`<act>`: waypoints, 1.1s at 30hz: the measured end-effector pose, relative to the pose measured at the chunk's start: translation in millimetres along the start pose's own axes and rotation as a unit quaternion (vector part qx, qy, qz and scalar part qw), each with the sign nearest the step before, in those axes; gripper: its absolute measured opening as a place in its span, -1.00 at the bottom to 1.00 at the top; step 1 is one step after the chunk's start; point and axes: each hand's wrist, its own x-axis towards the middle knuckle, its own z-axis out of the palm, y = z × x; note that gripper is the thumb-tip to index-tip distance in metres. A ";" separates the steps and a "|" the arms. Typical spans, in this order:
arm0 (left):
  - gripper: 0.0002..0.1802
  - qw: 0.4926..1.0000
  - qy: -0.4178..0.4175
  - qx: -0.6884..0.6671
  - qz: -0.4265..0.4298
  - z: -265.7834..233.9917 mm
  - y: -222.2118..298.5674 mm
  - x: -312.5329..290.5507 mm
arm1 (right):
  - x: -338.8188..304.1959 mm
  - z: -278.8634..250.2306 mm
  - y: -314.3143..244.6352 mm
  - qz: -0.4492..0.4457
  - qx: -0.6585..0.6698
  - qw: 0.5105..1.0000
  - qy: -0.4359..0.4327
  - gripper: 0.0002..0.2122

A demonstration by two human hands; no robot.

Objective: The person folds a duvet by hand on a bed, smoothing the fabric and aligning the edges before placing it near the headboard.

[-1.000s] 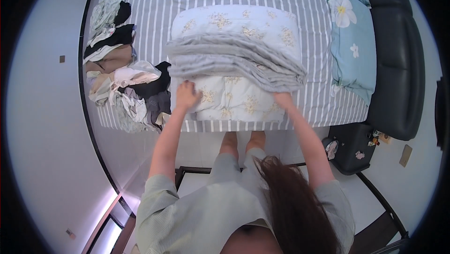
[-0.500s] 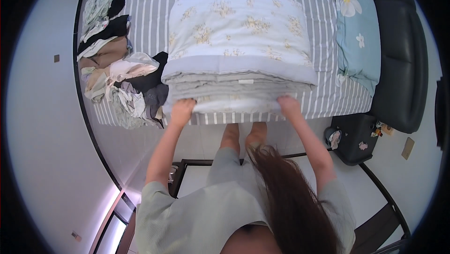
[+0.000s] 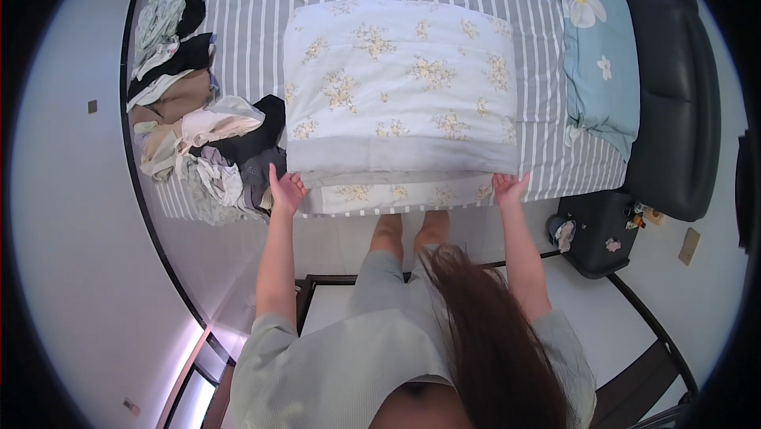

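A folded white quilt with yellow flower print and a grey border [image 3: 400,88] lies on the grey striped bed [image 3: 254,41], its near edge at the bed's edge. My left hand [image 3: 285,187] is at the quilt's near left corner with fingers spread, palm toward the fabric. At the near right corner is my right hand [image 3: 509,186], fingers apart and touching the folded edge. Neither hand grips the quilt.
A heap of loose clothes [image 3: 194,132] in black, tan, white and green lies on the bed's left side. A light blue flowered pillow [image 3: 590,49] rests by the dark padded headboard [image 3: 674,96]. A dark nightstand [image 3: 594,231] stands at the right. A dark frame [image 3: 317,286] lies on the floor by my legs.
The quilt's top layer was folded over toward me, now covering the grey folds. My hands moved apart to the near corners and opened.
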 end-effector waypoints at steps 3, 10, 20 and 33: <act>-0.30 1.000 -0.001 0.017 0.022 20.9 28.6 7.7 | -12.1 54.6 -17.9 0.016 0.076 0.997 -0.001 -0.52; -0.31 0.960 -0.041 0.275 -0.038 108.2 96.5 -33.0 | -15.3 65.4 -70.2 0.007 -0.296 0.955 0.013 -0.79; -0.38 0.977 -0.083 0.190 0.042 57.2 98.0 -116.1 | -130.1 26.1 -92.8 -0.071 -0.116 0.989 -0.053 -0.68; -0.26 0.559 0.094 0.687 0.454 161.8 13.1 -46.7 | -103.7 143.0 8.5 -0.507 -0.683 0.522 -0.056 -0.39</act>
